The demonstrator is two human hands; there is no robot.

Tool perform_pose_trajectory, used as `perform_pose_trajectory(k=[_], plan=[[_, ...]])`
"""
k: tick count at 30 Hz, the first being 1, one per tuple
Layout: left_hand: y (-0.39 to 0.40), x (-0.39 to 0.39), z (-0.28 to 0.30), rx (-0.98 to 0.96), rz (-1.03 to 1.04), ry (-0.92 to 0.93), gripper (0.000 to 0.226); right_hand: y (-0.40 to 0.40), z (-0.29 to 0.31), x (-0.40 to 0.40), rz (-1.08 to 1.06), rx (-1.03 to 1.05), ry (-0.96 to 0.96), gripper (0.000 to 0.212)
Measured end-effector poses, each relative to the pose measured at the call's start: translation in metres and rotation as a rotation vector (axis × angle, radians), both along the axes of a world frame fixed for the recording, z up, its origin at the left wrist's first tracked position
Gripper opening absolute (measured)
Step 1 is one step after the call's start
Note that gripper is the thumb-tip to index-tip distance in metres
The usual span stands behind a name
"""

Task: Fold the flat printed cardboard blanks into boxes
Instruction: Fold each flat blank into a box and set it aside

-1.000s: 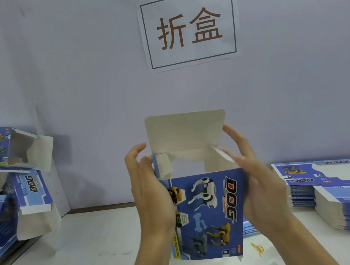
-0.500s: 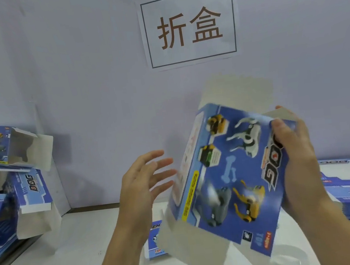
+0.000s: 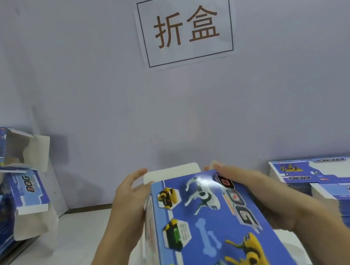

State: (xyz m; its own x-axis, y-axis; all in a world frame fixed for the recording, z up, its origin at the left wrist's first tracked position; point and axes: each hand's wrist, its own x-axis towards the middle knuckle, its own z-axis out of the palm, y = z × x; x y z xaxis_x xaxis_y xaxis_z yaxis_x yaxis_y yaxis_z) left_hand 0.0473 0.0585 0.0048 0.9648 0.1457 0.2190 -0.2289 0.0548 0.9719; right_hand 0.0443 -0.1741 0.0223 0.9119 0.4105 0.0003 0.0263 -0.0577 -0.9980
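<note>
A blue printed "DOG" box [image 3: 201, 220] with robot-dog pictures lies tilted in front of me, printed face up and far end toward the wall. A white end flap [image 3: 172, 173] sticks out at that far end. My left hand [image 3: 127, 196] lies flat against the box's left side, fingers reaching up to the flap. On the right edge, my right hand [image 3: 264, 194] grips the box with its fingers over the printed top face near the far corner. The box's near end runs out of view.
A stack of flat blue blanks [image 3: 339, 181] sits on the white table [image 3: 63, 254] at the right. Folded boxes with open flaps [image 3: 19, 150] are piled at the left against the wall. A paper sign [image 3: 185, 24] hangs on the wall ahead.
The box went from upright to swung up in my right hand alone, then down to lie face up. My left hand let go, then came back against its left side.
</note>
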Motion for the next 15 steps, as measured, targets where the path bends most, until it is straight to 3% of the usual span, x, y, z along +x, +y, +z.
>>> perform_pose_trajectory(k=[4, 9, 12, 15], plan=[[-0.006, 0.0, 0.008, 0.062, -0.096, -0.004, 0.028, -0.014, -0.007, -0.008, 0.033, 0.152, 0.118, 0.067], [-0.03, -0.006, -0.001, 0.024, -0.228, 0.027, 0.023, -0.007, -0.01, -0.005, -0.297, 0.067, -0.118, 0.024], [-0.038, -0.006, -0.01, 0.01, -0.224, 0.039, 0.023, -0.011, -0.011, -0.005, -0.307, 0.036, -0.147, 0.021], [-0.036, -0.002, -0.014, 0.045, -0.216, 0.026, 0.028, -0.012, -0.014, -0.003, -0.245, 0.07, -0.129, 0.033]])
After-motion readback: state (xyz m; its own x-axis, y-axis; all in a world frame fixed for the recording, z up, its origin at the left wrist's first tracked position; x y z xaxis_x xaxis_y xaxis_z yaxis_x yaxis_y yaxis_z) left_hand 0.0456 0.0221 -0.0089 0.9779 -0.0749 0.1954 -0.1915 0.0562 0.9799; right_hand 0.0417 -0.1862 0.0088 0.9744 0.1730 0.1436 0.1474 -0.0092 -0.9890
